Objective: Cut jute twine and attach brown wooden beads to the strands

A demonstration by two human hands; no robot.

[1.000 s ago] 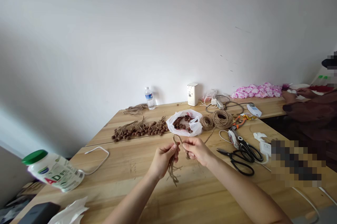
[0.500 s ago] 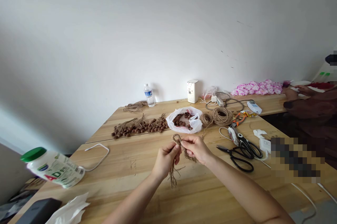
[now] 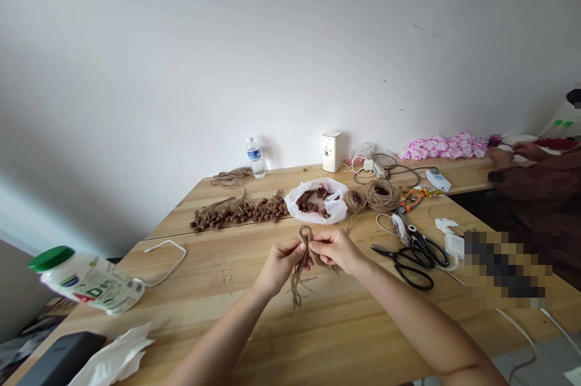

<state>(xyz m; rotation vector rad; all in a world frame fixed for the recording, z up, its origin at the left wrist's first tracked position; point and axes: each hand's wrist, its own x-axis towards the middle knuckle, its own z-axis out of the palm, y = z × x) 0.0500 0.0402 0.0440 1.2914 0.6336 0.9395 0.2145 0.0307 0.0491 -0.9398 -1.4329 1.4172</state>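
Note:
Both my hands pinch a piece of brown jute twine (image 3: 296, 285) above the wooden table, with a small loop standing up between the fingertips. My left hand (image 3: 282, 262) grips the twine at the loop's left base, and frayed ends hang below it. From the other side my right hand (image 3: 336, 251) pinches the strands, its fingertips close to the left ones; more twine hangs under it. The crossing of the strands is partly hidden by my fingers. Beyond my hands lies a white plastic bag (image 3: 297, 207) holding brown beads, beside balls of twine (image 3: 384, 195).
Brown beads on twine (image 3: 236, 212) lie in a row at the back left. Black-handled scissors (image 3: 408, 265) and pliers (image 3: 411, 201) rest to the right. A green-lidded bottle (image 3: 91, 283) stands at the left. At the far right, another person's hands (image 3: 526, 150) are busy.
The loop now stands more upright and looks narrower, and my right fingertips have closed in toward the left ones. The whole view has shifted slightly.

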